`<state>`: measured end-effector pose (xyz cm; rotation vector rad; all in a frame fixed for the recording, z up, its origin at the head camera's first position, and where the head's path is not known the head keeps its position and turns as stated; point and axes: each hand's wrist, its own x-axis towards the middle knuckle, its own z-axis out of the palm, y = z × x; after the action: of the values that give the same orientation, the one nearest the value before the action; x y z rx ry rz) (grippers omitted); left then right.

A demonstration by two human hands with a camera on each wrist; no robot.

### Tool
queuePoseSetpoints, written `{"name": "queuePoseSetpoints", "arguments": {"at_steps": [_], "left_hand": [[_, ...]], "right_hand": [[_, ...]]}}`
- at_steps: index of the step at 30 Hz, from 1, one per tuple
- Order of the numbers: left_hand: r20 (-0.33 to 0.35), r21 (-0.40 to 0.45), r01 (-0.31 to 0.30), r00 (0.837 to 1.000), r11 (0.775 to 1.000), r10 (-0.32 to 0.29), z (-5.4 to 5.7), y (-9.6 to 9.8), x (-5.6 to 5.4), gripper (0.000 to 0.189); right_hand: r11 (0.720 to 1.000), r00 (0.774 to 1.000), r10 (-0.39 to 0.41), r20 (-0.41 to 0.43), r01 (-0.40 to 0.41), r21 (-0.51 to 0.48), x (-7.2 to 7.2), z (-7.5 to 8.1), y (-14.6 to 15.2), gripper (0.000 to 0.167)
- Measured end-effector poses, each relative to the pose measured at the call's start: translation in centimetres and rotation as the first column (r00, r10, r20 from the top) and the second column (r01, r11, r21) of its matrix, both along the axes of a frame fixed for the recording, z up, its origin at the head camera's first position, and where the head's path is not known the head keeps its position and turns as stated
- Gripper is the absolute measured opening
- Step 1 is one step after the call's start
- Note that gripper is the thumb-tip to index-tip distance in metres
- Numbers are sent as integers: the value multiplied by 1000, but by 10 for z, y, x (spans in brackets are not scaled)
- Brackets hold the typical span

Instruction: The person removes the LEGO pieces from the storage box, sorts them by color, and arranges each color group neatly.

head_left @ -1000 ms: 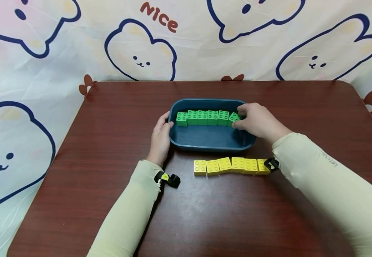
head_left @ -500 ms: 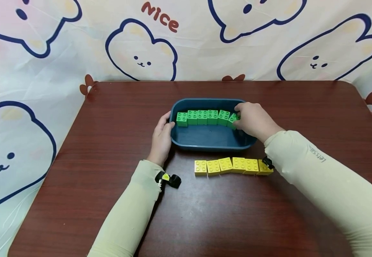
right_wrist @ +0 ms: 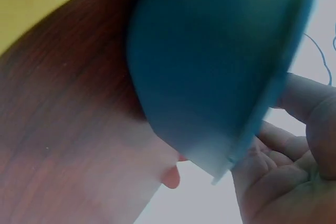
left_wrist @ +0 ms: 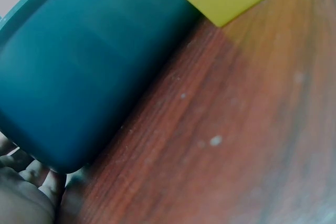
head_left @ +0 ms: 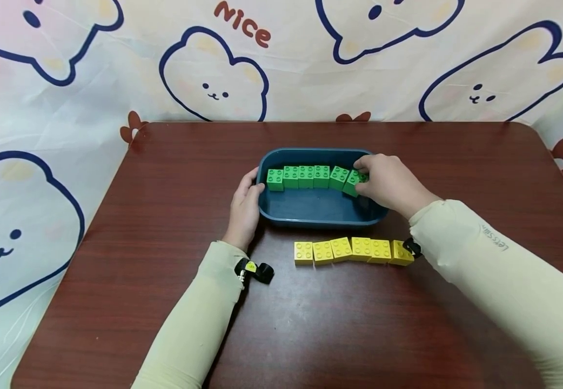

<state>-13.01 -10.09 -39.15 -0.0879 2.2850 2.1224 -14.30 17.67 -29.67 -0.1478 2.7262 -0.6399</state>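
A dark blue plastic tray holds a row of several green toy bricks along its far side. My left hand grips the tray's left end, thumb at the rim and fingers along the outer wall; in the left wrist view the fingers curl at the tray's corner. Reaching over the right end, my right hand pinches the last green brick, which sits askew from the row. Its far side is hidden by the fingers. The right wrist view shows that hand beyond the tray's wall, the brick hidden.
In front of the tray lies a slightly crooked row of several yellow toy bricks on the brown wooden table. The right wrist strap overlaps the row's right end. A printed cloth hangs behind the table.
The pinched green brick has shifted slightly toward the tray's near side, and the brick beside it has turned a little more. My left hand and the tray are almost still.
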Motion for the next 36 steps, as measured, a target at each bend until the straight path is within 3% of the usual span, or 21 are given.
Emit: {"name": "queuePoseSetpoints", "arguments": {"at_steps": [12, 22, 29, 36], "left_hand": [[-8, -15, 0, 1000, 1000, 0, 0, -1, -1, 44], [0, -13, 0, 1000, 1000, 0, 2, 0, 0, 43], [14, -9, -2, 1000, 1000, 2, 2, -1, -1, 44], [17, 6, -2, 1000, 1000, 2, 3, 1, 0, 43]], "right_hand": [[997, 999, 8, -38, -11, -81, 24, 17, 10, 48], [976, 997, -25, -68, 9, -217, 50, 24, 18, 46], [956, 981, 22, -191, -77, -282, 72, 24, 15, 43], [920, 972, 28, -234, -117, -373, 94, 25, 9, 40]]}}
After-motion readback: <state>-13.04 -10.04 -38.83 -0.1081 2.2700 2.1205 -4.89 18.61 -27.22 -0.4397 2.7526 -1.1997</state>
